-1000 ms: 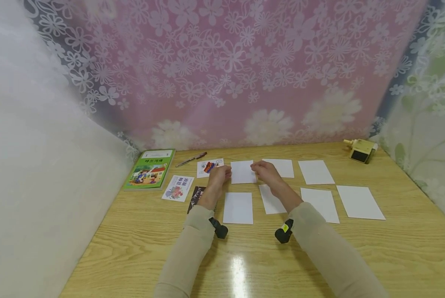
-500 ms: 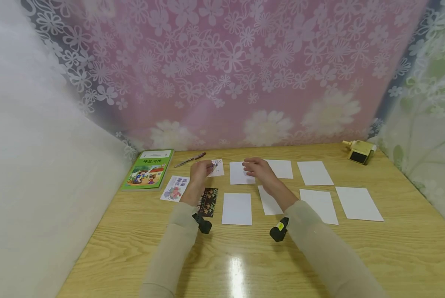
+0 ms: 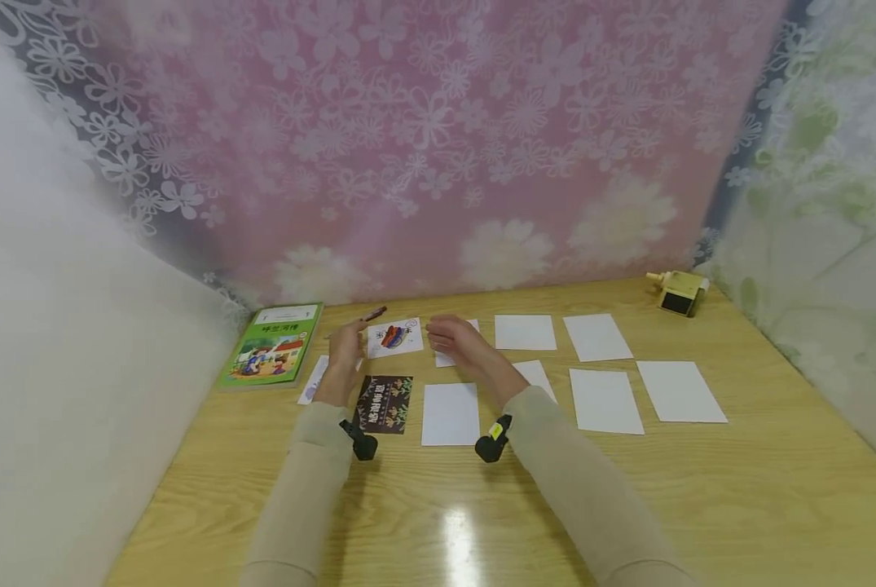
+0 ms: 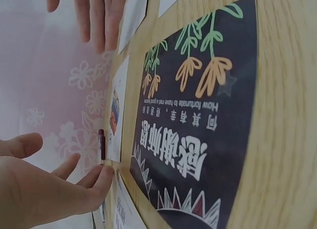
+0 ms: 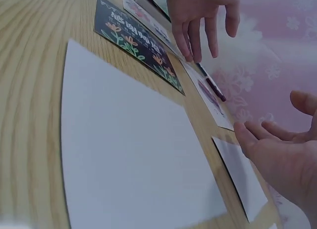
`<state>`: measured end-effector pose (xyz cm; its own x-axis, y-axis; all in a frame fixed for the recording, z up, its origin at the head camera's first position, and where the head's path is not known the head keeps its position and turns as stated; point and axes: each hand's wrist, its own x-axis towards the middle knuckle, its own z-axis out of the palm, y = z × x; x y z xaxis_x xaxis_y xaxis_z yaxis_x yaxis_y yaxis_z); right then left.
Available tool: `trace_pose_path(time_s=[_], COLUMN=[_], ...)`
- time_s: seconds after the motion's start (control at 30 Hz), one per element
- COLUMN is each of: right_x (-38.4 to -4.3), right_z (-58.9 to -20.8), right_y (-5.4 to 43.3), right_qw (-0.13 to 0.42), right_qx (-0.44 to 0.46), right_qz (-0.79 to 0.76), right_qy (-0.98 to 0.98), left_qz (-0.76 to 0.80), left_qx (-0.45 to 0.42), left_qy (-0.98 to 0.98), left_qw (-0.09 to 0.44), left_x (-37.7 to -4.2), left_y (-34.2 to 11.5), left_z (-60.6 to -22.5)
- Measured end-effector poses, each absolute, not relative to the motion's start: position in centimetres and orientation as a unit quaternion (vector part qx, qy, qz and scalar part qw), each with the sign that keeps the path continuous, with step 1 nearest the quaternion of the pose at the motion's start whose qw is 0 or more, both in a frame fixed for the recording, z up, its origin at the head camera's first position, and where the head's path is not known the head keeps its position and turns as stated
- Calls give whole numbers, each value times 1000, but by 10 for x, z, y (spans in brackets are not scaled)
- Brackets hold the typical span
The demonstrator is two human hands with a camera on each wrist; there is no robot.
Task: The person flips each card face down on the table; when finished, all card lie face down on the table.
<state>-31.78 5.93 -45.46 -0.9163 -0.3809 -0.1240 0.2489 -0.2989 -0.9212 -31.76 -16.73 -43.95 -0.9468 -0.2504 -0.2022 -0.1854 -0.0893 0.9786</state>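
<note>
My left hand is held above the table with nothing in its grasp, fingers loosely extended, left of a white card with a colourful picture. In the left wrist view its thumb stands apart from the fingers. A dark card with flowers and white lettering lies nearer me. Behind my left hand a white card with a printed drawing is partly hidden. My right hand, fingers straight and holding nothing, hovers over a blank white card and partly covers it. Another blank card lies below that hand.
Several more blank white cards lie to the right, such as a back card and a front card. A green book and a pen are at the back left. A yellowish box-like object stands at the back right.
Both hands have come away from the edges of the back blank card and moved left, the left hand further. The colourful card shows between them now. The head view has shifted slightly.
</note>
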Motion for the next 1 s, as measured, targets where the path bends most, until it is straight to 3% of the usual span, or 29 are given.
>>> trace_pose_path(time_s=[0.13, 0.4, 0.7, 1.0], right_x=[-322, -326, -323, -326], right_z=[-456, -451, -447, -448], right_y=[46, 31, 21, 17], right_qw=[222, 227, 201, 158], right_qx=[-42, -17, 47, 62], right_qz=[-809, -801, -846, -851], right_qy=[543, 553, 492, 497], left_qz=[-725, -704, -660, -681], left_qx=[160, 176, 195, 199], left_qy=[-670, -689, -720, -696], left_qw=[-2, 5, 90, 112], left_x=[-318, -322, -318, -315], left_y=[-170, -169, -165, -165], left_z=[-440, -441, -446, -443])
